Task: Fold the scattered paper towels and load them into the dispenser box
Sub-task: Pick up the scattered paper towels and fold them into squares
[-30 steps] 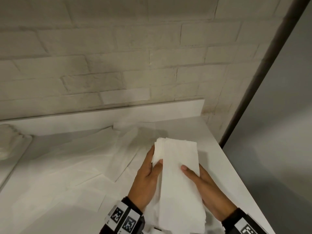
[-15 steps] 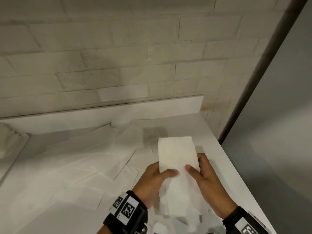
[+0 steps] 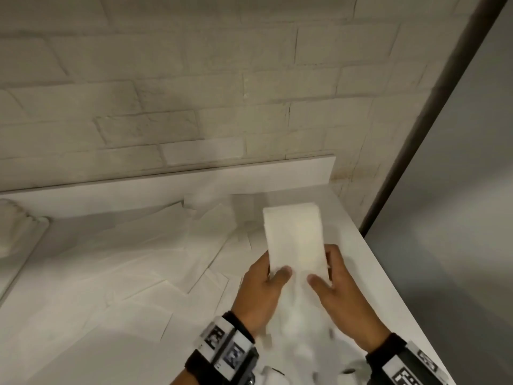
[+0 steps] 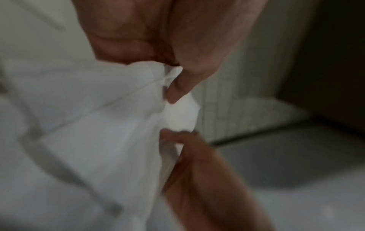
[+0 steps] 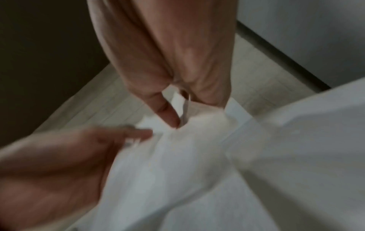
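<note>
Here, lower centre-right of the head view: folded paper towel stack (image 3: 294,240) held between both hands, raised above the white counter (image 3: 369,276). Left hand (image 3: 261,293) pinches its left edge, thumb on top; right hand (image 3: 338,284) grips the right edge, thumb on top, fingers behind. Stack's lower part blurred (motion). Loose paper towels (image 3: 133,262) lie scattered on the counter left of the hands.

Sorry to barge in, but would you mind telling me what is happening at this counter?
A person is tidying paper towels. Both hands hold one folded stack above the white counter: the left hand grips its left edge, the right hand its right edge, thumbs on top. Loose towels lie scattered over the counter to the left. No dispenser box is clearly in view.
</note>
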A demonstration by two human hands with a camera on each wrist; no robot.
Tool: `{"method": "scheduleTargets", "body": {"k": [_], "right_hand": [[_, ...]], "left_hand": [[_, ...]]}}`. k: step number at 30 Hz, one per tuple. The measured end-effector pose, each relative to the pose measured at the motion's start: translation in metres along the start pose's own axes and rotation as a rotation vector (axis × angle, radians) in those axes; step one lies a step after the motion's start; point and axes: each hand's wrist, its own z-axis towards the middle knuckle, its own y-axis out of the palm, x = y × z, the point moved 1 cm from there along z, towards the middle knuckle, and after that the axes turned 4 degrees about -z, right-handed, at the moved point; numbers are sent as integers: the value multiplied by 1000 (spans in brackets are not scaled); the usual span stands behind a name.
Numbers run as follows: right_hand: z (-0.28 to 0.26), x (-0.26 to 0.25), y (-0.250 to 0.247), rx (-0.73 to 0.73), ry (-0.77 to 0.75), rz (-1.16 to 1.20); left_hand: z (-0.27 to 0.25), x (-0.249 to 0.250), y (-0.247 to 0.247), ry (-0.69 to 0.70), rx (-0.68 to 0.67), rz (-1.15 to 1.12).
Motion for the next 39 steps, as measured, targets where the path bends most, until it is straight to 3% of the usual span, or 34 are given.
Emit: {"method": "scheduleTargets", "body": {"k": [3,5,8,10,12,13,15,18,20,25,30,32,35,39], "right_hand": [[-5,-19,10,179,-193,40],[-4,-27,11,224,-232,101],[1,-14,9,88,-73,106],[-3,1,7,-99,121,58],[-7,10,4,-208,181,9],[-8,11,3,-238,170,20],[-9,10,4,-228,149,67],[-9,9,10,-121,26,14],[-9,6,13,-21,-75,-53],[-6,-2,15,137,-160,108],[-7,-12,20,196,-259,133],[-5,-5,22,170,-231,127],[-9,10,30,83,-126,66],[-9,6,26,128,-179,65]], "left_hand": [[-10,17,12,296,59,87],[-12,21,16,326,95,25],[-6,11,11,161,164,-48],[-2,-1,2,-75,196,-190],[0,-2,-4,-264,95,-354],[1,-1,-7,-273,30,-364],[2,-1,-12,-115,28,-228],[1,0,-14,337,152,268],[-2,0,-13,463,142,435],[-7,3,-4,352,131,213],[-14,16,10,465,124,279],[-12,11,13,455,117,295],[-13,-6,18,329,69,277],[-11,1,17,316,109,151]]}}
